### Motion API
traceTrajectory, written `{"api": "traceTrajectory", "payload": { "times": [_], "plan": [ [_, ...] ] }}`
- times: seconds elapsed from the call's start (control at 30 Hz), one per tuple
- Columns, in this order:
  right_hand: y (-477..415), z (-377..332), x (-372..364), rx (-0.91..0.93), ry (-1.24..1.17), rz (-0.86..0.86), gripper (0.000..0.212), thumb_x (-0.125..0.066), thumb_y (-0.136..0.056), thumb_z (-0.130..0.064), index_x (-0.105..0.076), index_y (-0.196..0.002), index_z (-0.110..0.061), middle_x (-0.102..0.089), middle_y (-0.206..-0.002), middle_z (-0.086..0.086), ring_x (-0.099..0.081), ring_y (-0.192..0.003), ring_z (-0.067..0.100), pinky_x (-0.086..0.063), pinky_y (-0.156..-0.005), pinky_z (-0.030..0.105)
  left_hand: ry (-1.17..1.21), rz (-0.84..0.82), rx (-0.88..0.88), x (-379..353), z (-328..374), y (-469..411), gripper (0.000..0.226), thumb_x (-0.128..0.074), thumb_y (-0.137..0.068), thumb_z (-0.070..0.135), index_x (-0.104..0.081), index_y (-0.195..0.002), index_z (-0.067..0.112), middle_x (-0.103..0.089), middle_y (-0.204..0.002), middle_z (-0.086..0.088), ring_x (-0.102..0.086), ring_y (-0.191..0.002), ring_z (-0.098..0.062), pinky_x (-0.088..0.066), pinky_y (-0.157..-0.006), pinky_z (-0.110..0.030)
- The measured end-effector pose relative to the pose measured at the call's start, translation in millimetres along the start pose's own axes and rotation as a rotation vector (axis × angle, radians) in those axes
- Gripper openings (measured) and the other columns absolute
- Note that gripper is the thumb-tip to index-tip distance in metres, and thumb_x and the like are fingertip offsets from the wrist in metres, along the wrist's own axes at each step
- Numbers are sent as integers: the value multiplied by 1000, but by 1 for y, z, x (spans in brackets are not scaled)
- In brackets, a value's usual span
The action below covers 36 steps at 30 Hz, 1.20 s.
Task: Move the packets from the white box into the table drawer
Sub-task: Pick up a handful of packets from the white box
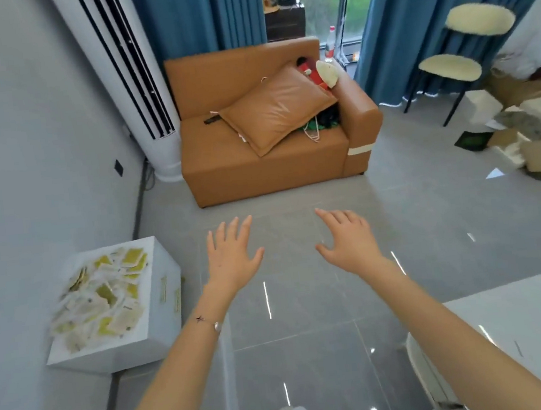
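Note:
A white box (161, 323) stands on the floor at the lower left against the wall. Its top is heaped with several white and yellow-green packets (102, 299). My left hand (230, 252) hovers over the floor to the right of the box, fingers spread, holding nothing. My right hand (349, 236) is stretched out at the same height further right, also spread and empty. A white table (522, 322) fills the lower right corner; no drawer shows from here.
An orange sofa (258, 169) with a cushion stands ahead, beside a tall white air conditioner (136, 85). Blue curtains (410, 23) frame a window. Two fluffy stools (452, 69) and a pile of cardboard (536, 143) sit at the right. Grey glossy tiles cover the floor.

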State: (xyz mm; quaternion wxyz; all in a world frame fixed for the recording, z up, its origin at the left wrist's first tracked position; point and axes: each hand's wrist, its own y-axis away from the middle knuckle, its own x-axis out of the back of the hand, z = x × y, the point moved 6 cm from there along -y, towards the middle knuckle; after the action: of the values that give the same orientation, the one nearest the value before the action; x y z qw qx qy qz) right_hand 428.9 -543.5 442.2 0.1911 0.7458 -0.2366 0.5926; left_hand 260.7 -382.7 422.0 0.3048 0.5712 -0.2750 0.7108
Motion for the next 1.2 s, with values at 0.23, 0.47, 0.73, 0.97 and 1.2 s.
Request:
{"api": "traceTrajectory", "payload": {
  "times": [0.23,0.47,0.73,0.97,1.2],
  "plan": [
    [-121,-64,-31,190,10,-90,75,-53,-89,-47,-16,-153,-31,-24,-157,3,-13,-146,29,-10,-118,43,-46,31,157,6,-78,-67,71,-42,-93,53,-13,-153,29,-17,-159,-5,-11,-146,-31,-3,-118,-49],
    [-239,-103,-63,444,38,-165,74,-52,-90,-47,-18,-153,-29,-24,-158,5,-10,-148,31,-7,-119,42,-18,19,429,-9,-129,-120,71,-36,-93,56,-7,-153,31,-9,-161,-2,-5,-148,-28,2,-117,-51],
    [-319,-208,-85,824,94,-319,73,-53,-90,-46,-19,-153,-29,-29,-155,4,-11,-147,32,-6,-119,45,22,46,817,-10,-186,-107,70,-41,-94,53,-12,-153,28,-13,-160,-3,-9,-146,-30,-1,-117,-52],
    [-362,-316,-128,1015,112,-402,75,-51,-91,-50,-14,-154,-29,-23,-158,5,-11,-147,30,-8,-120,47,49,69,1082,-17,-261,-73,71,-36,-93,58,-10,-153,30,-10,-161,-2,-8,-147,-31,-3,-117,-53],
    [-404,-429,-179,1074,124,-464,78,-52,-89,-56,-15,-153,-31,-23,-158,3,-13,-148,25,-11,-119,42,134,92,1262,-36,-371,-62,81,-10,-80,68,-15,-152,31,-12,-160,-1,-13,-145,-32,-5,-116,-52]
  ]
}}
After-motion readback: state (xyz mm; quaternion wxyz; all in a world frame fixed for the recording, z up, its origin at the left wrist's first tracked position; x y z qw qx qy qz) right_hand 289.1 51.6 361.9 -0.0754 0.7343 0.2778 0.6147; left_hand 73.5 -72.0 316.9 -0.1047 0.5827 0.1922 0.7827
